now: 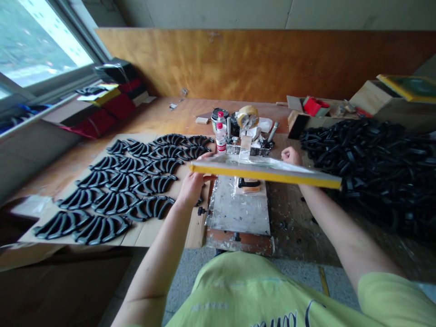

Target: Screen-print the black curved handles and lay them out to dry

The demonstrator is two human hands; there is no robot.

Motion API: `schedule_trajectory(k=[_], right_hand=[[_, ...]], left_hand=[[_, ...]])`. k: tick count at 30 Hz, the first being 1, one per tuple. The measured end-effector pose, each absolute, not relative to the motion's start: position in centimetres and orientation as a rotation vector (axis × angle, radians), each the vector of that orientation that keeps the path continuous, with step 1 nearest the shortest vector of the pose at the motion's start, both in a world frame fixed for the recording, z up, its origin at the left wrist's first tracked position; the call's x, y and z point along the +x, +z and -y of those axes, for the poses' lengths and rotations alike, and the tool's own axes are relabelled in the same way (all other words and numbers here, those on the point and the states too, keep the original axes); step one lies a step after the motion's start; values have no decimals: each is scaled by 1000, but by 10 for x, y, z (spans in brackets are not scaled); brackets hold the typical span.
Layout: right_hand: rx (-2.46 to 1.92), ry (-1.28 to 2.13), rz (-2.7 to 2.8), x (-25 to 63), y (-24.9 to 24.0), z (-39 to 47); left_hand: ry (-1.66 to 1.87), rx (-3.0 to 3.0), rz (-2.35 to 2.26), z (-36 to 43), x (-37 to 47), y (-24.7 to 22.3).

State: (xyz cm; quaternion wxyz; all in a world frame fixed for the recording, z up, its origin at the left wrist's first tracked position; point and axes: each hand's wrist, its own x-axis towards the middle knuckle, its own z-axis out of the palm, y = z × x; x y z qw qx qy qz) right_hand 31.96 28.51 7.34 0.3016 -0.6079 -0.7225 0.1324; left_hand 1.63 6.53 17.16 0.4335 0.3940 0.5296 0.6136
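Observation:
A yellow-edged screen frame [265, 174] is tilted up above a metal base plate [238, 213], its back side at a clamp [250, 149]. My left hand [195, 181] is closed on the frame's left end, fingers above and thumb below. Beyond the frame's right part, my right hand [291, 156] is closed; what it holds, if anything, is hidden. Under the frame, a black curved part [248, 183] lies on a light block on the plate.
Rows of black curved parts [117, 202] lie on cardboard at the left. A large pile of black parts [368, 168] fills the right. Behind the clamp stand red-capped bottles [221, 138], a tape roll [248, 116] and a dark can [215, 119].

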Motion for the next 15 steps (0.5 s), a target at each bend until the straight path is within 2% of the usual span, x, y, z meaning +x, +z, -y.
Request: schedule_trajectory(k=[3, 6, 11, 15], right_hand=[[-1444, 590, 2189, 317, 33, -249], [-1109, 525, 2509, 295, 15, -211], [-1004, 270, 2521, 253, 36, -147], [-595, 340, 2665, 245, 43, -113]], left_hand=[[1607, 916, -1241, -88, 22, 177], [1644, 766, -1257, -88, 33, 158], [1073, 513, -1259, -47, 69, 88], [1113, 396, -1333, -15, 65, 47]])
